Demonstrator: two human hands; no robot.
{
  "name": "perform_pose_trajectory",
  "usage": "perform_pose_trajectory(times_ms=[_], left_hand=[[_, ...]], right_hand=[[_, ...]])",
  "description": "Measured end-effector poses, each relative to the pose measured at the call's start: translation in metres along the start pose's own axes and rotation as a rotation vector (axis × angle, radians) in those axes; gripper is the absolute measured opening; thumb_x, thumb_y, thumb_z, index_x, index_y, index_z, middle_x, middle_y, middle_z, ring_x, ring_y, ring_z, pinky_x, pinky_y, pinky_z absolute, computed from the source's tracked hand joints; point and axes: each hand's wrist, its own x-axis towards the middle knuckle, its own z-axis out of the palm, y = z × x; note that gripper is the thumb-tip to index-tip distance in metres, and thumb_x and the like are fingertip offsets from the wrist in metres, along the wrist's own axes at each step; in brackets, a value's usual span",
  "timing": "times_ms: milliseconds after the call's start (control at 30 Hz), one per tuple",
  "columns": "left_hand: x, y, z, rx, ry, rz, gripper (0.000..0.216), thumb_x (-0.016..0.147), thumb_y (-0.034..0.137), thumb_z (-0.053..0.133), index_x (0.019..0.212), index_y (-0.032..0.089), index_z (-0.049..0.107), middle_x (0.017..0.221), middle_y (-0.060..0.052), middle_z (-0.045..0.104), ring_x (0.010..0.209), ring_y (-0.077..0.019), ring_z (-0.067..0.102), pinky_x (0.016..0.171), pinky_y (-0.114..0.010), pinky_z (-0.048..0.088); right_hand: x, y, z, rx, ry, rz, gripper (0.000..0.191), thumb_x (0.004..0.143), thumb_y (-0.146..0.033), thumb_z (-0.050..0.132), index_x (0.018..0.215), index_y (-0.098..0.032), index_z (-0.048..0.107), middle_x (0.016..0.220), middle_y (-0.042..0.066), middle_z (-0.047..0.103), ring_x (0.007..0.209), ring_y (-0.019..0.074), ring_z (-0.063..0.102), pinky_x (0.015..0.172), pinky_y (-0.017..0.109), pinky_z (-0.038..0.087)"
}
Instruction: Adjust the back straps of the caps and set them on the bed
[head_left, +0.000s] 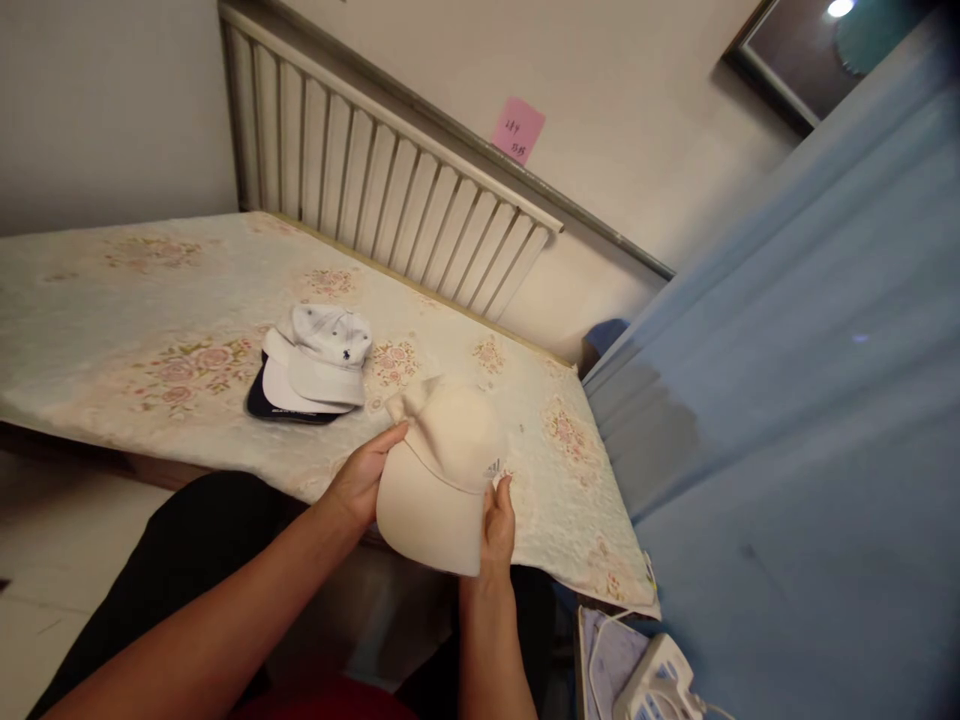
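Both hands clamped on cream cap (442,480), held over near edge of worktop (112,330). Left hand (362,478) grips one side of brim, right hand (497,528) the other. Stack of white and dark caps (315,365) lies on floral cloth, near, just beyond cream cap.

The cream cap (439,480) at lower centre looked like smooth, matt cloth, its brim stiff and unwrinkled. The stacked caps (315,365) left of centre were matt woven cloth too. The tablecloth (112,310) beneath had a faint satin sheen over its flower print. The radiator (375,190) at upper centre showed painted, semi-gloss metal ribs, and the pink note (517,130) above it was matt paper
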Motion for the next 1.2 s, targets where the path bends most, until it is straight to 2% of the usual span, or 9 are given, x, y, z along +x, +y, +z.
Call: perform_pose_trajectory(times_ms=[100, 233, 300, 433, 567, 700, 867, 1033, 1200], left_hand=[[0.003, 0.004, -0.001, -0.007, -0.005, 0.064, 0.049, 0.095, 0.036, 0.040, 0.129, 0.003, 0.057, 0.094, -0.018, 0.075, 0.090, -0.0307, 0.071, 0.090, -0.045, 0.053], [0.013, 0.010, -0.004, -0.038, 0.021, 0.278, 0.044, 0.097, 0.030, 0.037, 0.129, 0.006, 0.056, 0.096, -0.016, 0.075, 0.089, -0.0269, 0.072, 0.089, -0.042, 0.054], [0.018, 0.010, -0.006, -0.052, 0.040, 0.384, 0.041, 0.097, 0.026, 0.038, 0.130, 0.008, 0.055, 0.097, -0.014, 0.075, 0.087, -0.0245, 0.072, 0.089, -0.040, 0.054], [0.026, 0.001, -0.011, -0.041, 0.033, 0.540, 0.035, 0.095, 0.013, 0.042, 0.127, 0.010, 0.055, 0.096, -0.011, 0.074, 0.083, -0.0196, 0.072, 0.089, -0.036, 0.054], [0.032, -0.016, -0.017, 0.032, -0.040, 0.498, 0.035, 0.089, 0.004, 0.047, 0.122, 0.008, 0.057, 0.096, -0.012, 0.074, 0.088, -0.0218, 0.071, 0.090, -0.038, 0.053], [0.033, -0.018, -0.020, 0.032, -0.050, 0.421, 0.032, 0.092, 0.010, 0.045, 0.120, 0.004, 0.059, 0.099, -0.016, 0.073, 0.097, -0.0253, 0.069, 0.094, -0.040, 0.051], [0.031, -0.004, -0.021, -0.044, -0.110, 0.500, 0.039, 0.096, 0.016, 0.042, 0.132, 0.006, 0.052, 0.115, -0.016, 0.069, 0.110, -0.0243, 0.065, 0.100, -0.039, 0.048], [0.031, 0.002, -0.024, -0.103, -0.141, 0.608, 0.044, 0.096, 0.013, 0.041, 0.139, 0.012, 0.047, 0.125, -0.013, 0.065, 0.114, -0.0217, 0.062, 0.103, -0.037, 0.047], [0.031, -0.004, -0.023, -0.093, -0.155, 0.562, 0.045, 0.096, 0.014, 0.042, 0.140, 0.014, 0.046, 0.126, -0.013, 0.065, 0.114, -0.0221, 0.062, 0.103, -0.038, 0.048]], right_hand=[[0.001, 0.012, -0.009, 0.082, 0.013, 0.032, 0.056, 0.085, -0.064, 0.048, 0.111, -0.018, 0.067, 0.099, 0.009, 0.076, 0.110, 0.0261, 0.065, 0.102, 0.049, 0.044], [-0.005, 0.031, -0.009, 0.218, 0.019, -0.021, 0.048, 0.084, -0.060, 0.054, 0.105, -0.019, 0.069, 0.106, 0.008, 0.074, 0.109, 0.0228, 0.065, 0.105, 0.043, 0.043], [-0.011, 0.039, -0.003, 0.248, -0.028, -0.052, 0.050, 0.082, -0.060, 0.058, 0.110, -0.021, 0.067, 0.117, 0.008, 0.071, 0.115, 0.0222, 0.062, 0.107, 0.043, 0.041], [-0.024, 0.049, 0.015, 0.179, -0.185, -0.083, 0.068, 0.072, -0.062, 0.067, 0.128, -0.024, 0.056, 0.139, 0.011, 0.055, 0.126, 0.0285, 0.053, 0.104, 0.053, 0.042], [-0.028, 0.052, 0.026, 0.096, -0.175, -0.130, 0.072, 0.079, -0.037, 0.068, 0.143, -0.025, 0.037, 0.139, 0.012, 0.054, 0.123, 0.0276, 0.055, 0.100, 0.053, 0.045], [-0.026, 0.050, 0.025, 0.140, -0.086, -0.130, 0.074, 0.079, -0.019, 0.063, 0.146, -0.027, 0.031, 0.135, 0.009, 0.058, 0.115, 0.0251, 0.060, 0.094, 0.050, 0.051], [-0.024, 0.040, 0.013, 0.123, 0.035, -0.077, 0.072, 0.074, -0.016, 0.066, 0.140, -0.025, 0.039, 0.125, 0.009, 0.065, 0.099, 0.0241, 0.067, 0.072, 0.040, 0.058], [-0.022, 0.034, 0.007, 0.141, 0.053, -0.082, 0.068, 0.072, -0.015, 0.066, 0.135, -0.025, 0.044, 0.114, 0.006, 0.070, 0.090, 0.0219, 0.069, 0.068, 0.036, 0.057], [-0.021, 0.034, 0.004, 0.157, 0.034, -0.059, 0.061, 0.074, -0.019, 0.064, 0.132, -0.022, 0.046, 0.106, 0.007, 0.073, 0.087, 0.0224, 0.071, 0.065, 0.032, 0.056]])
